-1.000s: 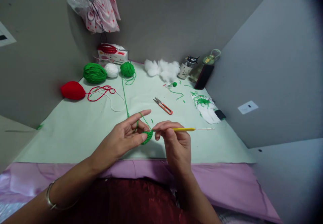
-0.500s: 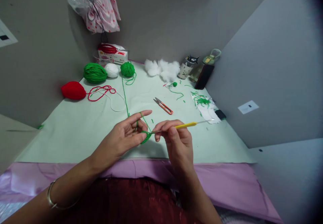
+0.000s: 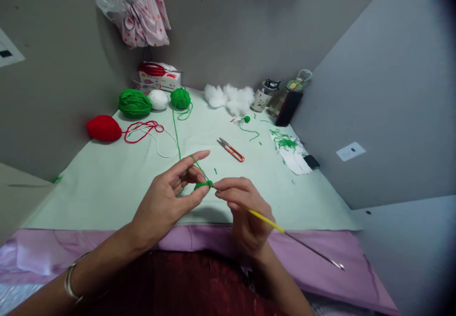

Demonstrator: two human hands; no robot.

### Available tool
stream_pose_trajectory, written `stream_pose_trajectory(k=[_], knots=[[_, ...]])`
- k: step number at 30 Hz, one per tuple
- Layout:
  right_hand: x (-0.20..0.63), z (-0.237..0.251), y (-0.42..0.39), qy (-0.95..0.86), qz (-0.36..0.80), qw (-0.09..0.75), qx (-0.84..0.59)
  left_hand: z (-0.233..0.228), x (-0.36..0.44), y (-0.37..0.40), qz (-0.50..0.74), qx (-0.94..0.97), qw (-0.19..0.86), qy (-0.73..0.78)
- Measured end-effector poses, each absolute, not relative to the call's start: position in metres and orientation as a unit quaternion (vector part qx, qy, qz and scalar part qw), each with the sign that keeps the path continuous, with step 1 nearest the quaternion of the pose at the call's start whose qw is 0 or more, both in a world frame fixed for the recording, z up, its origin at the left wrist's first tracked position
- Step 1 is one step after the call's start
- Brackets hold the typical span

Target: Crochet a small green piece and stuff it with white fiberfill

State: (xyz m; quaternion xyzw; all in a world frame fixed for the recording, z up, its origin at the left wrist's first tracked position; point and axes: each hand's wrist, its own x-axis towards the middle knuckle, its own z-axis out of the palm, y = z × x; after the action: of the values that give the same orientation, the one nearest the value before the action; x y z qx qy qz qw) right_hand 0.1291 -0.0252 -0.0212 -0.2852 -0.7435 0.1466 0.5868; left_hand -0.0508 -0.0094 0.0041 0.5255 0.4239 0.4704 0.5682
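Between thumb and fingers, my left hand point(image 3: 169, 195) pinches a small green crochet piece point(image 3: 202, 185). Green yarn point(image 3: 200, 167) loops over its raised index finger and runs down to the piece. My right hand point(image 3: 247, 209) is closed around a crochet hook point(image 3: 265, 219) with a yellow grip, whose far metal end slants down to the right over the table's front edge. The hook's working tip meets the right edge of the green piece; the stitch itself is too small to make out. From the left hand the strand leads back to a green yarn ball point(image 3: 180, 98).
Orange-handled thread snips point(image 3: 231, 150) lie beyond my hands. Behind stand red yarn point(image 3: 104, 128), a larger green ball point(image 3: 134, 103), white yarn point(image 3: 158, 99) and white stuffing point(image 3: 230, 97). At right are a cup point(image 3: 262, 96), bottle point(image 3: 295, 85), dark phone point(image 3: 289, 109) and green yarn scraps point(image 3: 285, 141).
My right hand has turned, so the hook's rear end swung from pointing right and slightly up to down and right. The green piece has tilted flatter, and my left hand shifted slightly left.
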Motion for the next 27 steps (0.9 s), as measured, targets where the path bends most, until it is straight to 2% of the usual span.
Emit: stream_pose_trajectory(k=[7, 9, 14, 17, 21, 27], knots=[[0.123, -0.035, -0.021, -0.723, 0.109, 0.617, -0.291, -0.005, -0.045, -0.011, 0.439, 0.472, 0.662, 0.383], [0.121, -0.034, -0.019, -0.705, 0.129, 0.626, -0.306, -0.009, -0.044, -0.012, 0.439, 0.453, 0.687, 0.361], [0.123, -0.026, -0.015, -0.573, 0.356, 0.669, -0.313, -0.010, -0.047, -0.012, 0.457, 0.435, 0.697, 0.341], [0.125, -0.026, -0.013, -0.537, 0.433, 0.661, -0.295, -0.008, -0.048, -0.011, 0.452, 0.425, 0.706, 0.340], [0.126, -0.028, -0.013, -0.534, 0.441, 0.656, -0.300, -0.006, -0.049, -0.011, 0.457, 0.414, 0.711, 0.339], [0.126, -0.027, -0.017, -0.577, 0.396, 0.642, -0.313, -0.006, -0.049, -0.009, 0.457, 0.404, 0.722, 0.327]])
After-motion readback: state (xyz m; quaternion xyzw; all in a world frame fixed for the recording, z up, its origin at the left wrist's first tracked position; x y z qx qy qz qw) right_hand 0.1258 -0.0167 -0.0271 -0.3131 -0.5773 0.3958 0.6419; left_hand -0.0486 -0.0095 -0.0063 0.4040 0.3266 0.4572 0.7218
